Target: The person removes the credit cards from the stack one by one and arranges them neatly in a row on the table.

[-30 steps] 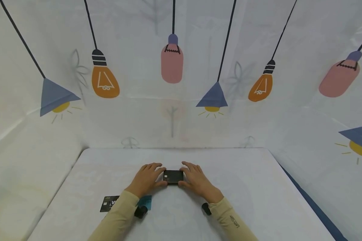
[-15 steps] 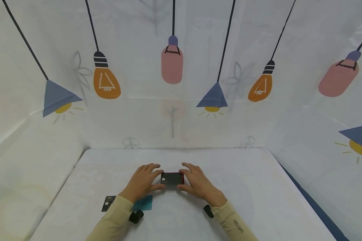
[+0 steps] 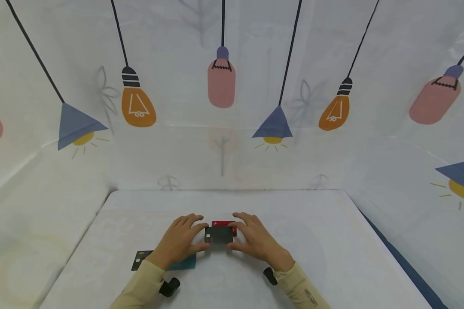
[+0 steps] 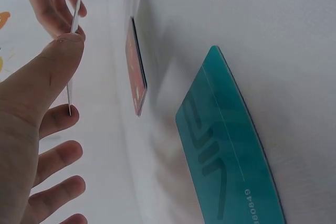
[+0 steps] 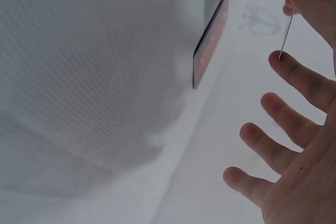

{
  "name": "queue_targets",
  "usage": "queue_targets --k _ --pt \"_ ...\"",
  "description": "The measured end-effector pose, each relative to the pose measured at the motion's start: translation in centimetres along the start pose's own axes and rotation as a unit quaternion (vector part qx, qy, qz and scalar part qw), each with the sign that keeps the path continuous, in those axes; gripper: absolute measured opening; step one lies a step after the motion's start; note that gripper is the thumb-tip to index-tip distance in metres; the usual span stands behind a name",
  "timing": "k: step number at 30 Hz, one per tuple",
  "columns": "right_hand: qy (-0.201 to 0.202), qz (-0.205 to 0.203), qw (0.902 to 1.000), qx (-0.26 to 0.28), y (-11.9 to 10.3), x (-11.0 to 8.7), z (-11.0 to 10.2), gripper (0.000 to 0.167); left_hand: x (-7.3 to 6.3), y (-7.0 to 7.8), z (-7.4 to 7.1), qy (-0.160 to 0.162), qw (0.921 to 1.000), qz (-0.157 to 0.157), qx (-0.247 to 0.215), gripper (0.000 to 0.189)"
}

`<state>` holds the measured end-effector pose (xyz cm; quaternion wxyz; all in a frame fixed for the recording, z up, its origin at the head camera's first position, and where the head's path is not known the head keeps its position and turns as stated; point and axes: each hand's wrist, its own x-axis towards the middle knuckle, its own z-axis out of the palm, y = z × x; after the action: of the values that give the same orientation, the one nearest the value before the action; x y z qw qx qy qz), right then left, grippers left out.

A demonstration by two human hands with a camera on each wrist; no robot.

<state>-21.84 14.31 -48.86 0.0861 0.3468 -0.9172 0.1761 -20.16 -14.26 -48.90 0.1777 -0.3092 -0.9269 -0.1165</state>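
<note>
A black bank card [image 3: 218,235], marked VIP, is held level above the table between both hands. My left hand [image 3: 179,241] pinches its left end between thumb and index finger, the other fingers spread. At the opposite end, my right hand [image 3: 258,241] pinches the card the same way. Both wrist views show that card nearly edge-on as a thin line [image 4: 69,98]. Below and behind it a red card [image 3: 224,223] lies on the table, apparently atop a small stack, partly hidden by the black card. The red card [image 5: 210,40] stands apart from both hands.
A teal card [image 3: 186,262] and another black card [image 3: 138,260] lie on the white table [image 3: 313,227] by the left forearm, which partly covers them. Black wrist cameras [image 3: 169,286] sit at both wrists. A white printed sheet [image 3: 193,154] stands behind the table.
The black card has come toward the person and slightly left, off the red card, which now shows behind it. Both hands moved back with it.
</note>
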Motion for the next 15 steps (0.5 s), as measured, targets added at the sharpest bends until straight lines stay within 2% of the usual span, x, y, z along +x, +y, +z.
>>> queue_targets --k 8,15 --pt "-0.013 0.001 0.9999 -0.002 -0.6 -0.6 0.1 0.063 -1.1 0.5 -0.3 -0.013 0.9999 -0.004 0.009 0.06" --pt "-0.043 0.011 0.999 -0.01 -1.4 -1.0 0.8 0.061 -2.1 0.9 -0.3 -0.046 0.9989 -0.004 -0.002 0.058"
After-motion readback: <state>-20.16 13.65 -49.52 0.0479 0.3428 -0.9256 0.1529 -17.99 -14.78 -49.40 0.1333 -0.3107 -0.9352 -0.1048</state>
